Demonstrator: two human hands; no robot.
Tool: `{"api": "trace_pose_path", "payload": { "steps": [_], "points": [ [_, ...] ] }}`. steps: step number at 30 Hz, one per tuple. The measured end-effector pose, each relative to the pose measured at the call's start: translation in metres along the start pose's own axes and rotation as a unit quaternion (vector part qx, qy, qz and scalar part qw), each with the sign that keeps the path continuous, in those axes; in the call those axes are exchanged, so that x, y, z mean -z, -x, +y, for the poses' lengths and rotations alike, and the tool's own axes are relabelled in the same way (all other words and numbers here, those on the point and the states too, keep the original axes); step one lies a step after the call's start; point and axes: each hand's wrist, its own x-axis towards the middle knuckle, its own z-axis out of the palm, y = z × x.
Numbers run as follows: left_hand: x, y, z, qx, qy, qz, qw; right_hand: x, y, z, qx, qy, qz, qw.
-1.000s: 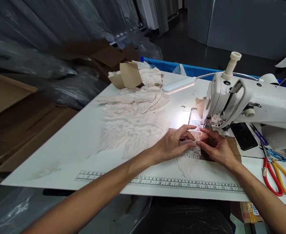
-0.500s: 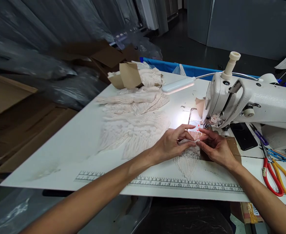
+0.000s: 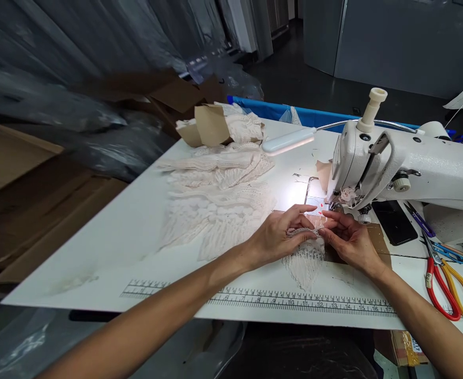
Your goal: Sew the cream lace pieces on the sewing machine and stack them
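A small piece of cream lace (image 3: 304,266) hangs between my two hands, its pointed lower end lying on the white table. My left hand (image 3: 281,234) pinches its upper edge from the left, with thumb below and index finger stretched forward. From the right, my right hand (image 3: 350,239) pinches the same edge between thumb and fingers. Both hands are just in front of the needle area of a white sewing machine (image 3: 373,163), under a lit lamp (image 3: 288,142). The fingertips partly hide the lace's top edge.
A heap of cream lace (image 3: 219,179) spreads over the table left of the hands, with a cardboard box (image 3: 211,125) behind it. Scissors (image 3: 444,287) with red and yellow handles, a black phone (image 3: 395,222) and purple snips (image 3: 421,220) lie at right. A printed ruler (image 3: 263,300) runs along the front edge.
Both hands keep their pinch on the lace in nearly the same place. The whole view has shifted very slightly.
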Motion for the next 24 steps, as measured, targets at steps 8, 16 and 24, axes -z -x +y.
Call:
{"api": "trace_pose_path", "payload": {
  "steps": [8, 16, 24],
  "points": [
    [0.002, -0.001, -0.001, 0.004, -0.005, -0.01, 1.0, 0.0, 0.0, 0.001, 0.012, 0.013, -0.006, 1.0],
    [0.002, -0.001, 0.002, 0.043, 0.055, -0.011, 0.997, -0.001, 0.001, 0.004, 0.013, 0.027, 0.004, 1.0],
    [0.0, -0.004, 0.004, 0.163, 0.114, -0.016, 0.98, 0.004, 0.001, -0.009, 0.045, 0.12, -0.001, 0.992]
  ]
}}
